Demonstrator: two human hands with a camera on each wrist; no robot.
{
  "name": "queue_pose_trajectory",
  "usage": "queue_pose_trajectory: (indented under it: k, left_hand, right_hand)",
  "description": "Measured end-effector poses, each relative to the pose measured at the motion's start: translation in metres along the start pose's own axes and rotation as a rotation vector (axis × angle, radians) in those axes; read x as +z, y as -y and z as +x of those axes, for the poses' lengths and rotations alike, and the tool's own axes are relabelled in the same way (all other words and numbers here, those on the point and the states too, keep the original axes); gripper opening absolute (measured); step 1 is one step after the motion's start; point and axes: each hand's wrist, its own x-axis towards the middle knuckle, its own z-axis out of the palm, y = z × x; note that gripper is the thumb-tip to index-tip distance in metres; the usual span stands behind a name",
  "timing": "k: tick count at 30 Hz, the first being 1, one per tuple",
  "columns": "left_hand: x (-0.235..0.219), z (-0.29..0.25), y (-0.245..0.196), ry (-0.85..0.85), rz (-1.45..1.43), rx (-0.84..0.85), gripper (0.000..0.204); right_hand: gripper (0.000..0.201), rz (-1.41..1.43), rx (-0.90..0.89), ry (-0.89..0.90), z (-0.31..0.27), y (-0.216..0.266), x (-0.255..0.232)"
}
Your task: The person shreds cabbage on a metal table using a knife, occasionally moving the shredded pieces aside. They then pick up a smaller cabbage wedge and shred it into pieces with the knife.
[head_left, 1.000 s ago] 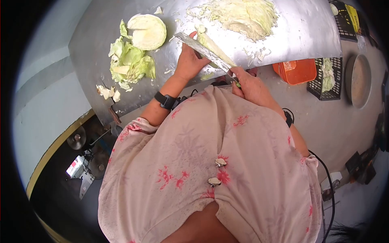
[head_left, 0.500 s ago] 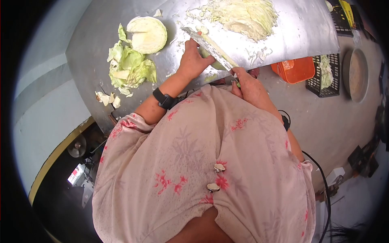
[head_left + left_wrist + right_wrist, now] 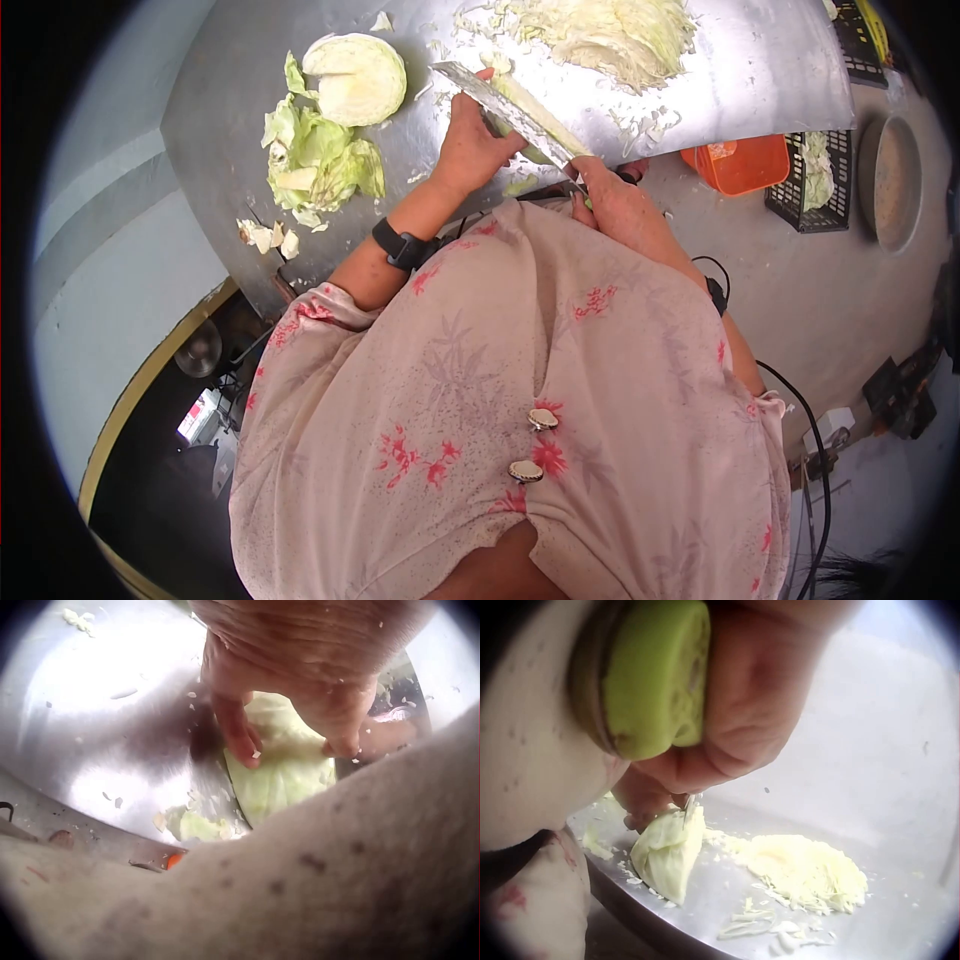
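Note:
My left hand (image 3: 472, 150) holds a pale green cabbage piece (image 3: 277, 772) down on the metal table, thumb on one side and fingers on the other. In my right hand (image 3: 620, 205) is a large knife, gripped by its green handle (image 3: 656, 675). Its blade (image 3: 510, 112), speckled with cabbage bits, slants across the cabbage piece just beside the left fingers. The right wrist view shows the blade at the cut face, with the piece's outer leaves toward my body. A heap of shredded cabbage (image 3: 620, 40) lies beyond the knife.
Left on the metal table (image 3: 230, 120) are a cut cabbage half (image 3: 355, 80), loose leaves (image 3: 315, 160) and small core scraps (image 3: 268, 238). Below the table's right edge stand an orange container (image 3: 738, 165), a black crate (image 3: 840, 185) holding cabbage, and a round metal basin (image 3: 892, 185).
The knife has made small shifts beside the cabbage piece, its tip now slightly further left than half a second ago. Both hands keep their holds, and the head view has shifted a little.

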Motion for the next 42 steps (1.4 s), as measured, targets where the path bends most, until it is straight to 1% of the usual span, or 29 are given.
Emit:
queue_pose_trajectory:
  k: [1, 4, 7, 10, 13, 16, 19, 22, 25, 28, 31, 34, 37, 40, 42]
  left_hand:
    - [0.001, 0.001, 0.003, -0.007, -0.017, 0.050, 0.086]
    - [0.000, 0.000, 0.000, 0.002, -0.018, 0.013, 0.086]
    - [-0.003, -0.002, -0.011, 0.027, -0.049, -0.068, 0.086]
    - [-0.004, -0.003, -0.016, 0.044, -0.012, -0.136, 0.086]
    - [-0.005, -0.003, -0.016, 0.062, -0.035, -0.112, 0.084]
    - [-0.005, -0.002, -0.005, 0.065, -0.122, -0.056, 0.084]
    - [-0.005, -0.002, -0.007, 0.067, -0.120, -0.081, 0.084]
    - [-0.006, -0.003, -0.010, 0.076, -0.111, -0.102, 0.083]
    - [-0.005, -0.004, -0.011, 0.062, -0.096, -0.051, 0.081]
    - [-0.005, -0.006, -0.017, 0.073, 0.016, -0.067, 0.078]
    - [-0.003, -0.003, -0.008, 0.040, -0.040, -0.071, 0.065]
    - [-0.002, -0.003, -0.010, 0.017, -0.091, -0.078, 0.056]
    - [-0.003, -0.003, -0.007, 0.019, -0.046, -0.003, 0.054]
    - [0.000, -0.005, -0.005, -0.006, -0.031, -0.036, 0.056]
    - [0.002, -0.007, -0.001, -0.018, -0.048, -0.021, 0.056]
  right_hand:
    - [0.024, -0.007, 0.007, 0.004, 0.000, 0.000, 0.000]
    - [0.024, -0.008, 0.003, -0.029, 0.000, 0.002, 0.003]
    - [0.024, 0.012, -0.001, 0.000, 0.001, 0.002, 0.001]
    - [0.023, -0.014, -0.024, -0.015, 0.003, 0.000, 0.002]
    - [0.030, 0.024, 0.075, 0.067, 0.004, 0.010, -0.005]
    - [0.028, -0.060, 0.117, 0.074, 0.008, 0.011, 0.000]
    - [0.023, -0.045, 0.117, 0.081, 0.009, 0.012, -0.001]
    - [0.022, -0.071, 0.090, 0.036, 0.006, 0.010, 0.002]
    - [0.020, -0.113, 0.130, 0.055, 0.011, 0.010, 0.003]
    - [0.018, -0.147, 0.144, 0.018, 0.014, 0.008, 0.007]
    - [0.016, -0.152, 0.119, 0.013, 0.012, 0.006, 0.008]
    - [0.015, -0.175, 0.181, 0.022, 0.008, 0.016, 0.006]
    - [0.015, -0.177, 0.198, 0.043, 0.010, 0.014, 0.008]
    - [0.016, -0.189, 0.155, 0.021, 0.011, 0.007, 0.010]
    - [0.016, -0.181, 0.168, 0.038, 0.009, 0.010, 0.009]
